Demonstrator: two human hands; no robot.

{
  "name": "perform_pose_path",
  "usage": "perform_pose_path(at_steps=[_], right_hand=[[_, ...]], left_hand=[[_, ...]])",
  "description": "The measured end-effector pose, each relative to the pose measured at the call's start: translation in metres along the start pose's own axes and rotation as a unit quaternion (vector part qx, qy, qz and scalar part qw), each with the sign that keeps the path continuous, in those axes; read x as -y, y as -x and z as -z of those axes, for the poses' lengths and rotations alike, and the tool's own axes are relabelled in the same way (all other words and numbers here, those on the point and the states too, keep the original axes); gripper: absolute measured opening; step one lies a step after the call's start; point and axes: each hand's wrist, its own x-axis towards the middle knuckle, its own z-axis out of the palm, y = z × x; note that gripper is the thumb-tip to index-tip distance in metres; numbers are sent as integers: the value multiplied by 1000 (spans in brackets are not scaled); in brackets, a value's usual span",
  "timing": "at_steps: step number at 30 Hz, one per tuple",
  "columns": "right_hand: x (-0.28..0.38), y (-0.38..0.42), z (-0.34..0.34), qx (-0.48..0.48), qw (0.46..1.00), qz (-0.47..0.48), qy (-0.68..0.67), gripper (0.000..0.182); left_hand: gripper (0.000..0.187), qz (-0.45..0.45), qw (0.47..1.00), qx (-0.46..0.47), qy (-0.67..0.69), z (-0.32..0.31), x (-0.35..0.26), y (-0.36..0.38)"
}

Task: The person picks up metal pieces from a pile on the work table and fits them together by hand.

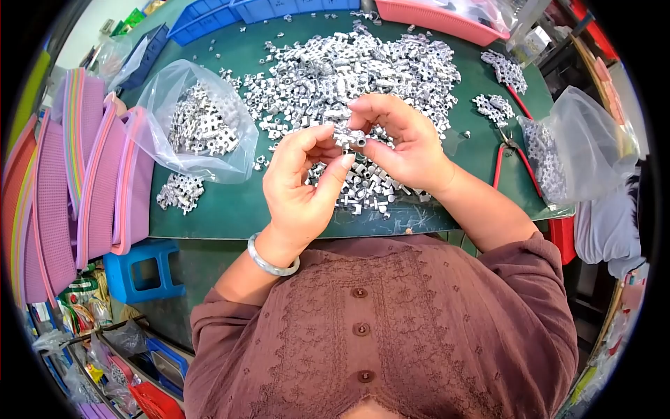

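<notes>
Between the fingertips of both hands is a small grey connector piece (349, 137) with short tube-like ends. My left hand (301, 178) pinches it from the left, thumb below and fingers above. From the right, my right hand (408, 143) grips it with thumb and forefinger. Both hands hover over the near part of a large pile of loose grey connector pieces (356, 66). More loose pieces (366, 185) show below and between the hands. The fingers hide part of the held piece.
At left are a clear bag (202, 126) of joined pieces, a small heap (181, 192) and stacked pink-purple baskets (105, 160). Red-handled pliers (508, 145), joined clusters (493, 108) and another bag (579, 146) lie right. Blue bins (202, 21) and a pink basket (440, 22) line the back.
</notes>
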Motion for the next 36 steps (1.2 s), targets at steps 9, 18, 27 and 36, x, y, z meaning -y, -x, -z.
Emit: perform_pose_path(at_steps=[9,18,27,36], right_hand=[[7,-8,1,41,970,133,200,41],[-3,-7,9,-19,980,-182,-76,21],[-9,-8,20,48,936,-287,-195,19],[-10,-9,23,83,922,-309,-217,15]], left_hand=[[44,167,969,-27,179,-2,3,-4],[52,194,951,30,238,-1,5,-5],[51,209,947,68,233,-5,8,1],[51,219,944,70,236,-8,7,3]])
